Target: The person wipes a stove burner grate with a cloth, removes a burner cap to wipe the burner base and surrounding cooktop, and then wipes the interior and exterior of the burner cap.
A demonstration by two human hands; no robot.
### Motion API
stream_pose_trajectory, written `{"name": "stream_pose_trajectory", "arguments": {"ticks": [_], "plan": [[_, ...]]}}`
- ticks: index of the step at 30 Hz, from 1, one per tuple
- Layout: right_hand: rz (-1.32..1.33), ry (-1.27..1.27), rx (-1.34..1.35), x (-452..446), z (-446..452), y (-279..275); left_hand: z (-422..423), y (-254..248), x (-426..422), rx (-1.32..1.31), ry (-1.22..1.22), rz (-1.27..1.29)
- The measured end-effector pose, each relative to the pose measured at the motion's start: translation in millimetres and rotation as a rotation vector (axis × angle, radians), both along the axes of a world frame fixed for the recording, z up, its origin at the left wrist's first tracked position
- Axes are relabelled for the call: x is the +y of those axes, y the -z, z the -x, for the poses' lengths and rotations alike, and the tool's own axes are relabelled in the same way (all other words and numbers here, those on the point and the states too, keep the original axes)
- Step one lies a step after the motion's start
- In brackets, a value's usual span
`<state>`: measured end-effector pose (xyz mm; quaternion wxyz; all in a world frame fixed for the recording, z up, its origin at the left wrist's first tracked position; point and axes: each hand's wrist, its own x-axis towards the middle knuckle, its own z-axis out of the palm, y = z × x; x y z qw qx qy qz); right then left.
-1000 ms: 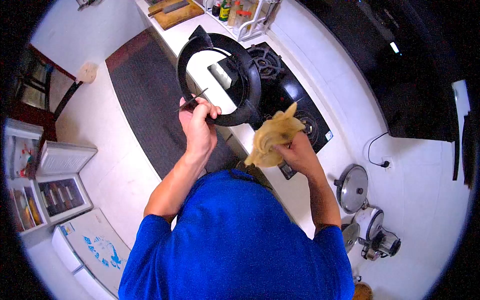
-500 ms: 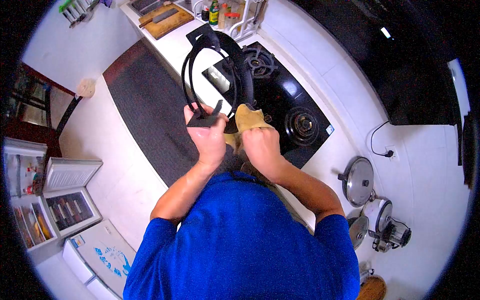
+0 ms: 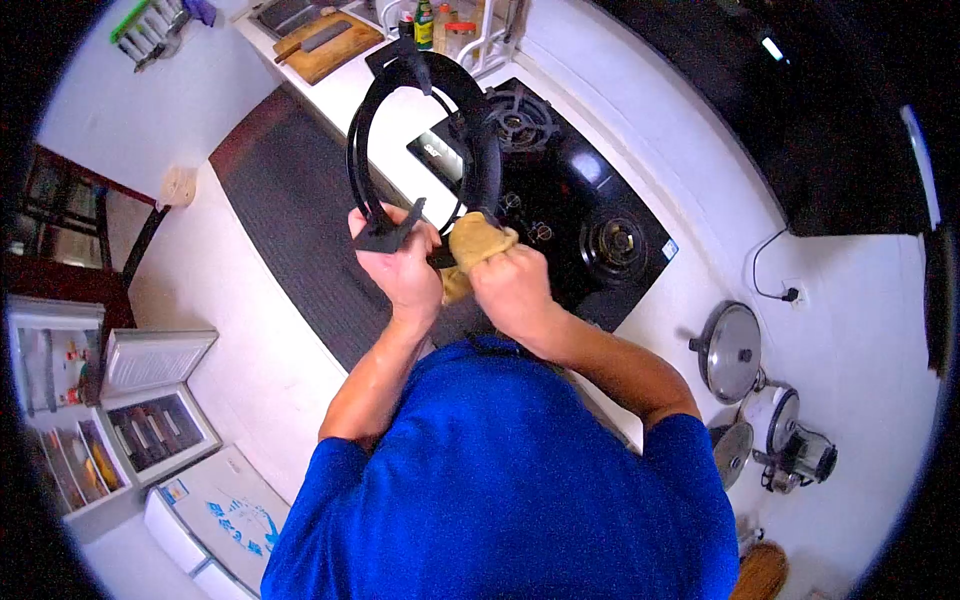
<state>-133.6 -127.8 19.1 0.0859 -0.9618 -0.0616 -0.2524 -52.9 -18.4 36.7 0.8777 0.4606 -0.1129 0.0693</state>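
Observation:
A black ring-shaped pan support (image 3: 484, 150) with prongs is held up in front of the counter. My left hand (image 3: 400, 265) is closed around its lower left part, beside a flat black prong. My right hand (image 3: 512, 285) grips a yellowish cloth (image 3: 477, 240), which is pressed against the lower right of the ring. Part of the cloth hangs between the two hands. Behind the ring lies the black gas stove (image 3: 580, 185), whose right burner (image 3: 614, 248) has no support around it.
A support sits on the stove's far burner (image 3: 522, 120). Farther back are a cutting board (image 3: 335, 45) with a knife and a rack of bottles (image 3: 424, 28). Lidded pots (image 3: 730, 350) stand at the right. An open fridge (image 3: 150, 370) is at the left, above the dark mat's (image 3: 300, 200) near side.
The cloth has swung in from the right, over the stove, onto the ring. The ring has turned a little and shifted slightly left, with both hands now close together.

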Motion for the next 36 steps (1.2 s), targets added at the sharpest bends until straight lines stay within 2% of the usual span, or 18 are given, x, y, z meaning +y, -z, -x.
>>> {"name": "stream_pose_trajectory", "arguments": {"ticks": [2,4,6,8,10,12,14,15,16,18,20,24,25,26,28,29,33,36], "plan": [[-0.102,-0.056,-0.065,8.7,4.9,11.7,-4.3,-5.0,0.5,0.011,-0.011,-0.037],[-0.361,-0.154,-0.195,18.6,4.4,7.8,-6.7,3.7,6.2,-0.103,-0.036,-0.259],[-0.528,-0.218,-0.208,12.0,4.4,2.1,-11.9,5.7,4.7,-0.093,0.036,-0.107],[-0.767,-0.293,-0.107,-12.8,16.2,-9.5,-14.0,-7.4,4.8,0.157,0.167,0.086],[-0.695,-0.128,-0.109,-30.9,35.9,-32.9,-23.9,-8.5,10.4,0.291,0.192,0.194],[-1.048,0.037,-0.297,-41.8,57.3,-26.3,-32.0,-6.2,19.1,0.372,0.229,0.239],[-0.73,0.075,-0.187,-79.2,67.8,-31.9,-36.2,-1.8,22.5,0.419,0.237,0.262],[-0.943,0.117,-0.062,-76.6,64.4,-42.8,-37.6,-0.1,24.2,0.461,0.26,0.279],[-0.944,0.122,-0.068,-73.7,56.5,-47.7,-38.3,1.0,25.6,0.459,0.268,0.277],[-0.367,-0.085,-0.024,-67.9,35.4,-54.0,-37.9,2.6,25.9,0.607,0.417,0.401],[-0.207,-0.186,-0.084,-67.0,16.1,-26.4,-34.5,0.1,25.2,0.704,0.516,0.439],[-0.234,-0.265,-0.001,-75.0,21.9,-24.5,-32.6,11.1,32.3,0.766,0.707,0.542],[-0.42,-0.172,0.178,-84.1,20.9,-21.2,-31.3,8.7,34.1,0.757,0.73,0.505],[-0.153,-0.309,0.125,-106.6,20.7,-19.3,-29.7,8.1,34.4,0.746,0.758,0.469],[-0.141,-0.305,0.028,-138.0,11.1,-18.9,-39.3,10.0,44.2,0.727,0.785,0.419],[-0.281,-0.292,0.084,-142.0,11.2,-12.5,-45.2,11.0,45.1,0.776,0.785,0.428],[-0.2,-0.322,0.175,-98.5,21.1,-12.4,-35.5,17.3,41.6,0.76,0.759,0.458],[-0.352,-0.546,0.18,-82.0,31.0,-1.1,-34.4,22.1,35.7,0.797,0.796,0.482]]}}
